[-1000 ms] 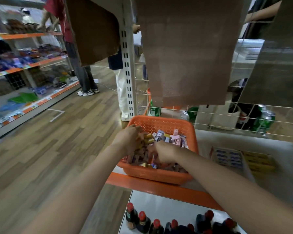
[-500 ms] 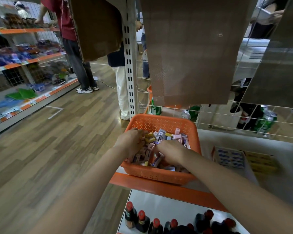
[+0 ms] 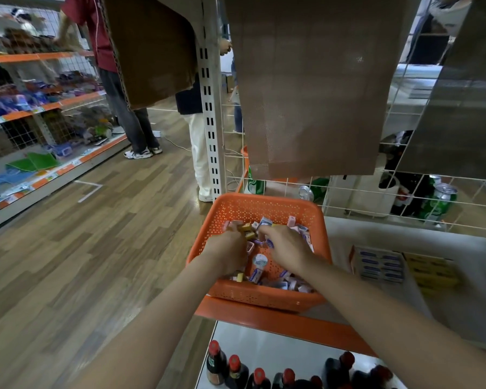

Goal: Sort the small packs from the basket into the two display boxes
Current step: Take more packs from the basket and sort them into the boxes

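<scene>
1. Head view, risk: small packs (image 3: 260, 265) lie mixed in the orange basket (image 3: 264, 296). A blind handful could land the wrong colour in the blue display box (image 3: 379, 265) or the yellow display box (image 3: 432, 273), just right of the basket.
2. Packs: tiny cartons, pink, blue-white and yellow, loosely jumbled.
3. Left hand (image 3: 227, 254) and right hand (image 3: 286, 248): both in the basket, fingers curled into the pile. Grip hidden, cannot tell.

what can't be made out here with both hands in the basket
Head view only.
Left hand and right hand: fingertips hidden by the hands' own backs; grip unclear.
Small packs: print too small; some hidden under the hands.
Display boxes: blurred, fill uncertain.
Bottles: cut off by the bottom edge.
</scene>
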